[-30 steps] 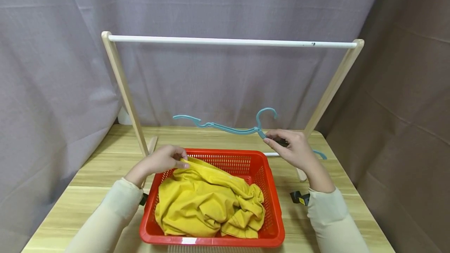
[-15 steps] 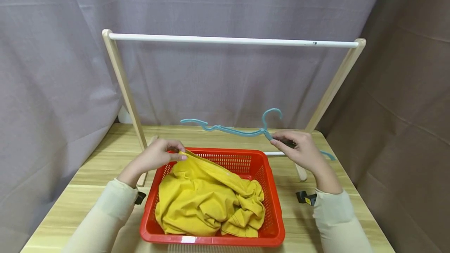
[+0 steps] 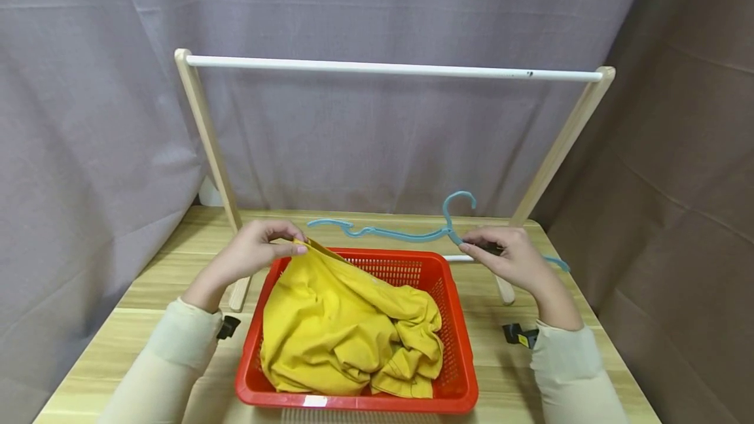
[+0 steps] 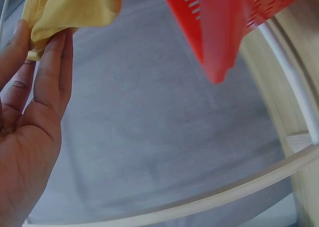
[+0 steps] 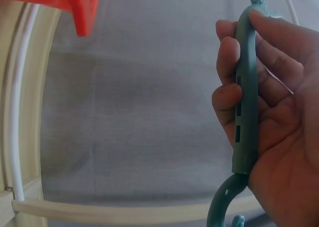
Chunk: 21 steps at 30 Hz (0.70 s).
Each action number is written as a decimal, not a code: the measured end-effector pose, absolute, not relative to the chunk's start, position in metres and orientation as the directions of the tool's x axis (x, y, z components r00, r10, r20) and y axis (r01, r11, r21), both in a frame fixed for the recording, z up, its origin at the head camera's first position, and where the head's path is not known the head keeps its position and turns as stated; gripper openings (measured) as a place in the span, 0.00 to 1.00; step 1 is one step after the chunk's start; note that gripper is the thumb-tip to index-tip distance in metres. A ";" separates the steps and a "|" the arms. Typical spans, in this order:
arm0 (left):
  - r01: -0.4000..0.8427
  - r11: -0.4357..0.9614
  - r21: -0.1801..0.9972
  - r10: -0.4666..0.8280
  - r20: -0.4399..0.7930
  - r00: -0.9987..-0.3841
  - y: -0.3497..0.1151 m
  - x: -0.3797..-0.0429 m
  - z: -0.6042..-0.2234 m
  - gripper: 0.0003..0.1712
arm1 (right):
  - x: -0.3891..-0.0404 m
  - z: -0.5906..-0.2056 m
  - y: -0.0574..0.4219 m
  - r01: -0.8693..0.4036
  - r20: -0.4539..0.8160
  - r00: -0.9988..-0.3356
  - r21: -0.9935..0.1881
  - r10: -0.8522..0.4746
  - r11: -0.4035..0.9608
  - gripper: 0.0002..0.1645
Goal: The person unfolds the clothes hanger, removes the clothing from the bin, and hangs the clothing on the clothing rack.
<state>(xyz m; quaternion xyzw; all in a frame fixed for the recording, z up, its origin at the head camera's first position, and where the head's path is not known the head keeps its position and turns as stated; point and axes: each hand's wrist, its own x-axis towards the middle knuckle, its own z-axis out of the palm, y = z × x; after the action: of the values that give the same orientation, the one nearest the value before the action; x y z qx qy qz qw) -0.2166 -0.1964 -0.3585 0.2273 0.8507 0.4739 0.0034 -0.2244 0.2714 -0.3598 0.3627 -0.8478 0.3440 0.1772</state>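
A yellow garment (image 3: pixel 330 326) lies bunched in a red plastic basket (image 3: pixel 465 371). My left hand (image 3: pixel 253 250) pinches its upper edge between thumb and fingers, lifting that corner above the basket's far left rim. The left wrist view shows the yellow cloth (image 4: pixel 75 10) between the fingertips. To the right of the basket, my right hand (image 3: pixel 506 254) grips one arm of a teal clothes hanger (image 3: pixel 406 236), its hook up and its other arm reaching left behind the basket. In the right wrist view, fingers and thumb curl round the hanger (image 5: pixel 245 97).
A wooden rack with a white top rail (image 3: pixel 377 68) stands behind the basket. Its left post (image 3: pixel 209 136) and right post (image 3: pixel 562 142) flank the hands. A lower white rod (image 3: pixel 458 258) runs behind the basket. Grey curtains (image 3: pixel 377 5) hang behind the wooden table (image 3: pixel 159 293).
My left hand has moved up and left, pulling the garment's edge higher out of the basket. The hanger has moved slightly right and lower with my right hand.
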 end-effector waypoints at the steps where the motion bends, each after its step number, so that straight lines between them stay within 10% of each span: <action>1: 0.387 0.441 0.810 0.387 0.218 -0.896 -0.197 -0.216 -0.357 0.04 | -0.224 -0.360 0.272 -0.735 0.545 -0.677 -0.453 -0.495 0.505 0.10; 21: 0.405 0.327 0.854 0.371 0.278 -0.886 -0.186 -0.211 -0.338 0.04 | -0.225 -0.366 0.266 -0.739 0.477 -0.672 -0.474 -0.567 0.479 0.11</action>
<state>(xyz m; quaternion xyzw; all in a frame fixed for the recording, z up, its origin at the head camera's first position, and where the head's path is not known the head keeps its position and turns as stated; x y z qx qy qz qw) -0.2107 -0.1858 -0.3381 0.2382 0.8145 0.5288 -0.0157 -0.2250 0.2663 -0.3657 0.3840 -0.8502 0.3365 0.1282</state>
